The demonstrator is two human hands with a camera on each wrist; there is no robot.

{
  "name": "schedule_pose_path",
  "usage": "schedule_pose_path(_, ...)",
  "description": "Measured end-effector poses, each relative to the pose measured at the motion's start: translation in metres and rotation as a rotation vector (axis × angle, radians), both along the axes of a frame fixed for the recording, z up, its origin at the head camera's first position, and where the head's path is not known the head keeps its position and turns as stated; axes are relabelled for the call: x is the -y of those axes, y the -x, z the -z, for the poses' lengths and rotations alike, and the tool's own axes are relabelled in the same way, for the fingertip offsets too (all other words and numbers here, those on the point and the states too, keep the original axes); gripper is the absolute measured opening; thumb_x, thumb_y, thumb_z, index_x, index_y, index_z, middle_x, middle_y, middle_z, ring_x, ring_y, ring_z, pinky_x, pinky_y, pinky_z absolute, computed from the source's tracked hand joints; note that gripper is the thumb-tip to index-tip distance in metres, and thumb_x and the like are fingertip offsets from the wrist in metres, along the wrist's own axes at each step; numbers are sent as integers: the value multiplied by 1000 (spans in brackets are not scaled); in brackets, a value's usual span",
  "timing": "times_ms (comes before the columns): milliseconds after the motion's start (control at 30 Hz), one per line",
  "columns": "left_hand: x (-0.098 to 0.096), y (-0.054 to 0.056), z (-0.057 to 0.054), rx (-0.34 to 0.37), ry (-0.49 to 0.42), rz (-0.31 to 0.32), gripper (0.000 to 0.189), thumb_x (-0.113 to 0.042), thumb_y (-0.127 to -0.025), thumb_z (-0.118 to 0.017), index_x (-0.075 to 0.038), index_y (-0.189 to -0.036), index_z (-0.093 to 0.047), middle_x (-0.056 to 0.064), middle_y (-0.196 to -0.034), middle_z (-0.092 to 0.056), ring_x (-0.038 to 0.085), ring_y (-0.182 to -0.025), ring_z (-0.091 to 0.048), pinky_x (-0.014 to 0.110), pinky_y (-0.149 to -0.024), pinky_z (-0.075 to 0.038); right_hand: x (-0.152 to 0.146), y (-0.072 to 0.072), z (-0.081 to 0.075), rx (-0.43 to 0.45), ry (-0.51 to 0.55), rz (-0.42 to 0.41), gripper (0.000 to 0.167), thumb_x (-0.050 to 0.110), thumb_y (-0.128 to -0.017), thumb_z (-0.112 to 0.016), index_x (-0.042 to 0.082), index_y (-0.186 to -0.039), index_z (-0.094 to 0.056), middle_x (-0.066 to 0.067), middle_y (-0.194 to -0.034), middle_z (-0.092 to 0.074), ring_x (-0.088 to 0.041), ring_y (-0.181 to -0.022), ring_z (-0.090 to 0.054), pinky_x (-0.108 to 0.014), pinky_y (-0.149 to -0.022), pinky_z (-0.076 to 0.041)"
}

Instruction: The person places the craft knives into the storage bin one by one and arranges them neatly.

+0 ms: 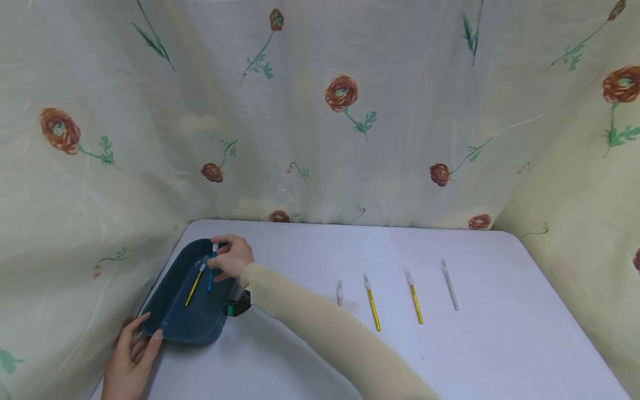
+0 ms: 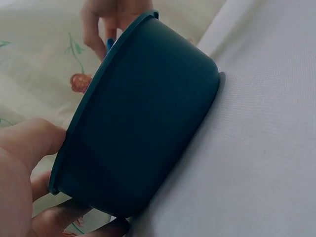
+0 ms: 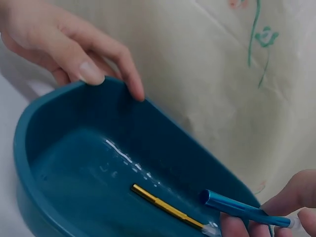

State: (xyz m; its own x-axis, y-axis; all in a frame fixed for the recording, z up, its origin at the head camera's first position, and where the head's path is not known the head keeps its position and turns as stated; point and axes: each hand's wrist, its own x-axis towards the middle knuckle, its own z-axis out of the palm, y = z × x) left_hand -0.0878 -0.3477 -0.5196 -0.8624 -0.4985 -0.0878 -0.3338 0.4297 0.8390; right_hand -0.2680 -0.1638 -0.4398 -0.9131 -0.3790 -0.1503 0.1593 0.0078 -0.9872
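Carefully, my left hand (image 1: 131,355) grips the tray (image 1: 200,329), my right hand (image 1: 234,258) pinches the blue knife (image 3: 229,206) — slack fingers could drop it askew.

Gap on desk (image 1: 295,253) btwn tray (image 1: 200,325) & knives (image 1: 372,305), R sleeve (image 1: 320,328) across near side, L hand (image 1: 131,358) at tray rim

The right sleeve (image 1: 320,325) is cream, the wrist device (image 1: 240,304) black-and-green.

A curtained-off work corner, though whether in a home or a studio cannot be told: a flower-printed curtain (image 1: 300,116) hangs behind the white table (image 1: 310,250) and along the table's left and right sides.
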Motion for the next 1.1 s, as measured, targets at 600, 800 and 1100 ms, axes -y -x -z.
schedule_pose_path(600, 1, 8, -2, 39, -2, 23, 67, -34, -116, -58, -6, -170, -30, 28, -178, 9, 64, -148, -37, 66, -120, -41, 51, 19, 31, 38, -214, 120, 52, -15, -87, -83, 7, -134, -75, -11, -95, -62, -29, -54, -71, -45, -58, -69)
schedule_pose_path(800, 4, 3, -2, 9, -9, 35, 64, -30, -116, -58, -4, -169, -33, 32, -177, 5, 62, -148, -39, 63, -119, -40, 65, 19, 41, -27, -334, 146, 48, -11, -86, -82, 5, -131, -75, -16, -123, -71, -31, -57, -75, -38, -55, -66)
schedule_pose_path(1100, 5, 0, 0, 20, -1, 23, 63, -29, -116, -58, -5, -168, -34, 34, -176, 2, 61, -146, -42, 62, -117, -43, 75, 15, 55, -57, -464, 154, 43, -1, -90, -83, 4, -132, -75, -18, -135, -68, -27, -93, -66, -37, -74, -67)
